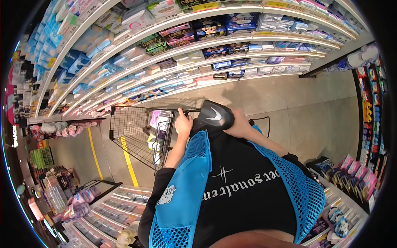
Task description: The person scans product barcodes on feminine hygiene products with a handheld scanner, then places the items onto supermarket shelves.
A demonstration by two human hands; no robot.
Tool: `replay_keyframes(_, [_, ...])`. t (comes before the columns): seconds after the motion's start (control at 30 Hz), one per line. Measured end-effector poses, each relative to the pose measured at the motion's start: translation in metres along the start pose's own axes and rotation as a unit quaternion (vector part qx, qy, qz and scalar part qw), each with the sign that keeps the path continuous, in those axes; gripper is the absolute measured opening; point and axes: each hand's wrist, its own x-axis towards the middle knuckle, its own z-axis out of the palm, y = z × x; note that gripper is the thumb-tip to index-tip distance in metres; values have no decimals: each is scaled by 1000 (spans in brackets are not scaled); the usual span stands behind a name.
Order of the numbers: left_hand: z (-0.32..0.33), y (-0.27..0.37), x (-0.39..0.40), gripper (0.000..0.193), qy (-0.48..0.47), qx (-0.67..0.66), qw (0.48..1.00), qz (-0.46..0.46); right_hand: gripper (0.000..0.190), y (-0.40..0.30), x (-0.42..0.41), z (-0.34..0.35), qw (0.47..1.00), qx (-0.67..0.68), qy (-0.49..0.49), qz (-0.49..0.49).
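My left hand point(183, 123) is wrapped around the handle area at the near end of a black wire shopping cart point(130, 124). Inside the cart lie a pink pack point(154, 119), a white pack point(163, 118) and a yellow-green and white pack point(153, 142). Between my hands is a rounded glossy black object point(216, 116) with a white curved mark; its exact kind is unclear. My right hand point(238, 124) is at the right side of this object. Its fingers are blurred and partly hidden, so its grip cannot be told.
Long white shelves point(186, 59) of packaged goods run across the far side. Hanging packs point(366, 99) line the right. Low shelving point(114, 204) stands behind me. Yellow lines point(128, 161) mark the grey floor point(263, 96). A thin black bent bar point(268, 124) shows beyond my right arm.
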Motion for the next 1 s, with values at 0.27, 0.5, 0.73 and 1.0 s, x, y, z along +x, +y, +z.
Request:
replay_keyframes(0.27, [1, 0, 1, 51, 3, -2, 1000, -5, 44, 2, -3, -5, 1000, 17, 14, 15])
replay_keyframes(0.5, [1, 0, 1, 49, 3, -10, 1000, 4, 45, 2, -4, -10, 999, 14, 30, 32])
replay_keyframes(0.73, [4, -2, 2, 47, 13, -5, 1000, 17, 36, -3, -4, -10, 998, 12, 60, 28])
replay_keyframes(1.0, [6, -3, 5, 46, 8, -12, 1000, 21, 46, 2, -1, -9, 999, -13, 41, 26])
